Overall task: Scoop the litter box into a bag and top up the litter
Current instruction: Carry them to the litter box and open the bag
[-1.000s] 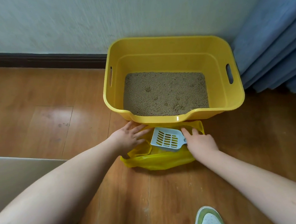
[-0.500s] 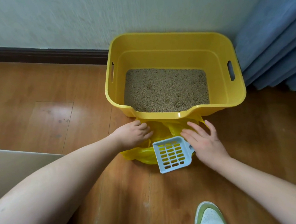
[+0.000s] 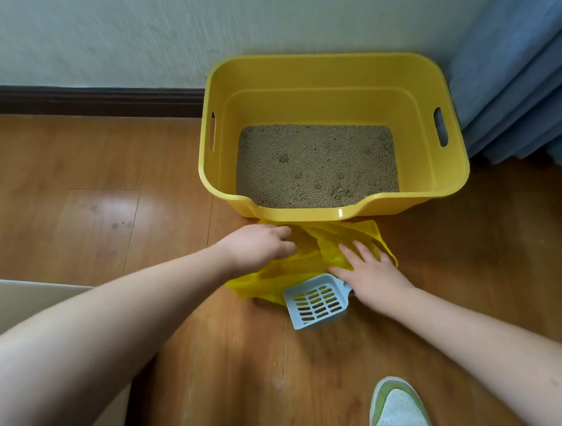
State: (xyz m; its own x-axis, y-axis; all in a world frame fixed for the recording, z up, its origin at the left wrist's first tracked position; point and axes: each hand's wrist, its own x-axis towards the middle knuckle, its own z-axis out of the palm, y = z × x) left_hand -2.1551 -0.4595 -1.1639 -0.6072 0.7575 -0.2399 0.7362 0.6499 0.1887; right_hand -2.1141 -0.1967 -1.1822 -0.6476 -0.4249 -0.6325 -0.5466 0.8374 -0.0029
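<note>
Crumpled, the yellow bag [image 3: 298, 262] is gripped by left hand [image 3: 259, 247] fingers, right hand [image 3: 369, 273] fingers flat on it.

Both forearms [image 3: 119, 334] come in bare, no sleeves showing anywhere, no watch, no bracelet on either wrist. The left hand [image 3: 257, 249] and the right hand [image 3: 371, 278] are ungloved, no rings to be seen, nails short and plain. Down at the bottom edge, one shoe [image 3: 396, 411]: a sneaker with a white mesh toe, bright lime-green trim round it and a pale sole rim.
</note>
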